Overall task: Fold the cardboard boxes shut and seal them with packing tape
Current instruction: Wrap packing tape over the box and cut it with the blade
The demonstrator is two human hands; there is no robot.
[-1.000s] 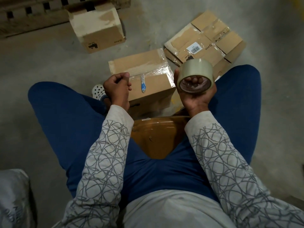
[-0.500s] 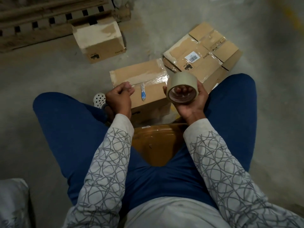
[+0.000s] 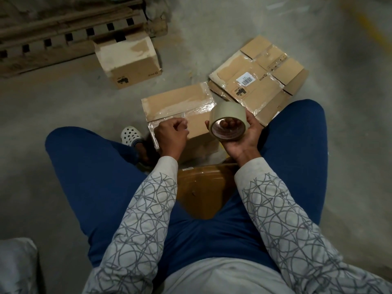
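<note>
I sit on the concrete floor with a closed cardboard box (image 3: 178, 102) in front of me, clear tape shining along its top seam. My right hand (image 3: 244, 143) grips a roll of packing tape (image 3: 228, 115) above the box's right end, with its core facing me. My left hand (image 3: 169, 134) is over the near half of the box top, fingers curled at the spot where a small blue cutter lay. The cutter itself is hidden. The two hands are a little apart.
A flattened stack of cardboard boxes (image 3: 254, 81) lies to the right. Another closed box (image 3: 127, 60) stands farther back beside a wooden pallet (image 3: 63, 39). A brown surface (image 3: 201, 187) shows between my legs. A white clog (image 3: 130, 134) is left of the box, a grey sack (image 3: 14, 268) bottom left.
My left hand slid right over the blue cutter, which no longer shows on the box. My right hand brought the tape roll lower and closer to the left hand.
</note>
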